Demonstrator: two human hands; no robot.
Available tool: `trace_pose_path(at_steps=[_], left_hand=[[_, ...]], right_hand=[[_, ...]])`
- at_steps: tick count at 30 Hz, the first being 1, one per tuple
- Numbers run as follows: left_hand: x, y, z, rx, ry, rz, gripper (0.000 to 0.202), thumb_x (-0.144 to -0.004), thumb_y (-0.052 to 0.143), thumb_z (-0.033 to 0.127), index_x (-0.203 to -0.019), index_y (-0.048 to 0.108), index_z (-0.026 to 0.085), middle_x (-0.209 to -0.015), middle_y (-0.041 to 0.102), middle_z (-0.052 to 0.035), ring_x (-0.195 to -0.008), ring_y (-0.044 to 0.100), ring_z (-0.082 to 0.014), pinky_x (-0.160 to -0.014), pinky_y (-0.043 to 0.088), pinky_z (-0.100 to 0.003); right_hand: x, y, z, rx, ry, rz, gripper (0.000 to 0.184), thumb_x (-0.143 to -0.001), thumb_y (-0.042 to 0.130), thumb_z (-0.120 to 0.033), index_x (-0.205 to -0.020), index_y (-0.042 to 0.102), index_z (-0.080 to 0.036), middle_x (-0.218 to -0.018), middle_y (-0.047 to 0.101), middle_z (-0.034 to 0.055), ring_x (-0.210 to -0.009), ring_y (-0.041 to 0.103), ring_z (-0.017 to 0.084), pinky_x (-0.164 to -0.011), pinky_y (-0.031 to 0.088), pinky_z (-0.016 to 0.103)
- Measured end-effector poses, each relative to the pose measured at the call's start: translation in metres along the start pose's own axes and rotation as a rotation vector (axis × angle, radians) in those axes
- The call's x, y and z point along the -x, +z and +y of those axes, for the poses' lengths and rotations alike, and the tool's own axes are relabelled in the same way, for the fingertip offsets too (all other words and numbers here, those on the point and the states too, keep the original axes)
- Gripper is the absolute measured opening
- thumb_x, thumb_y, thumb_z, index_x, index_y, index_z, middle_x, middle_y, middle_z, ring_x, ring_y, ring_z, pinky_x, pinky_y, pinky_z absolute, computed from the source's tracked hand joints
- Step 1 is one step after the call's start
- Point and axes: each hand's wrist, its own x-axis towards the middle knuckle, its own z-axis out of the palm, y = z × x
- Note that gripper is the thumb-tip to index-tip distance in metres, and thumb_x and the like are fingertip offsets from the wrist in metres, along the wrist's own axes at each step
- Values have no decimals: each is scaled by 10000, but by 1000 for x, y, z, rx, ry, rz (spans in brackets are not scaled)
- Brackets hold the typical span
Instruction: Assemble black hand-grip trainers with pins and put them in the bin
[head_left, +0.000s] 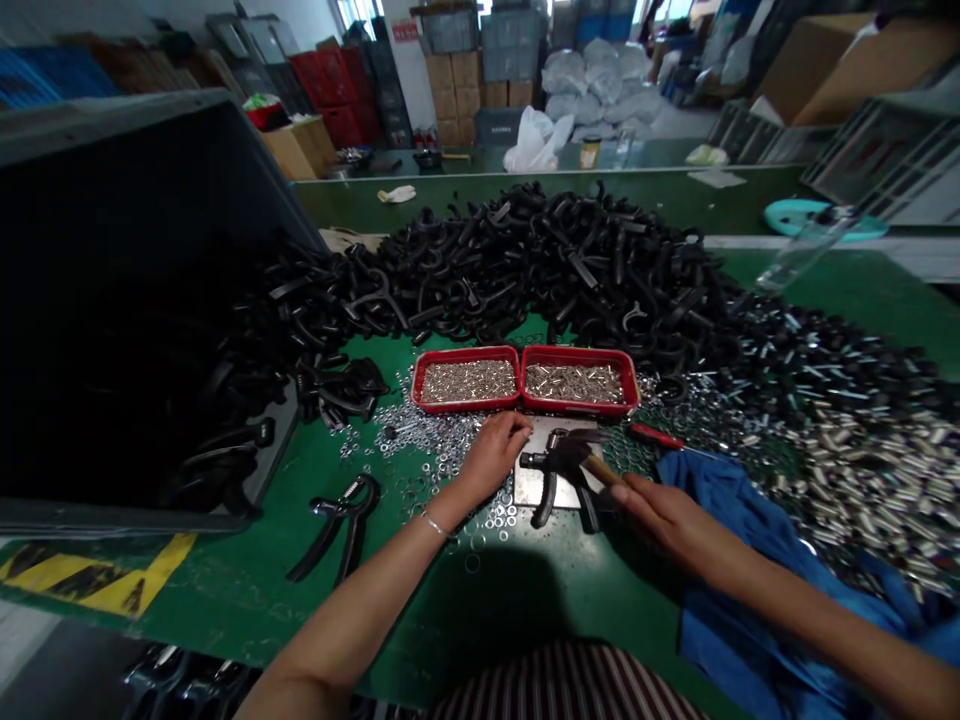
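Observation:
My right hand [664,515] grips the wooden handle of a small hammer [601,468], whose dark head sits above a black plastic spring-grip tool [559,472]. That tool lies on a steel plate [536,485] on the green workbench [225,600]. My left hand [495,455] rests at the plate's left edge, its fingertips close to the tool. Whether those fingers pinch something small is hidden. A similar black grip tool [341,525] lies to the left, beyond my left forearm. Loose silver washers [435,455] are scattered around my left hand.
Two red trays of silver fasteners [466,380] stand just beyond the plate. A heap of black plastic parts [540,265] rises behind them, a large black bin [112,300] stands left, and a blue cloth [750,570] and silver cylinders [862,480] lie right.

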Motion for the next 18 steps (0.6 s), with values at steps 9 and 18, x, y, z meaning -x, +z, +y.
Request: trace_pose_path(at_steps=[9,18], left_hand=[[-25,12,10,-8,-27,-98,92,-918,574,196,-890,661,180,-929,719,-48,-881,653,-191,-866,478,-322],[-45,23,26,-139,-72,-193,88,-897,585,168,-880,672,172,-964,738,-67,-908,673,-211,-868,465,-331]], right_hand=[[0,8,25,-363,151,-23,503,-913,435,-690,-814,548,-210,-661,558,3,-581,534,157,-524,430,261],[13,17,40,-930,341,148,502,-862,520,-717,-961,522,-225,-558,422,-96,-334,268,41,-277,253,151]])
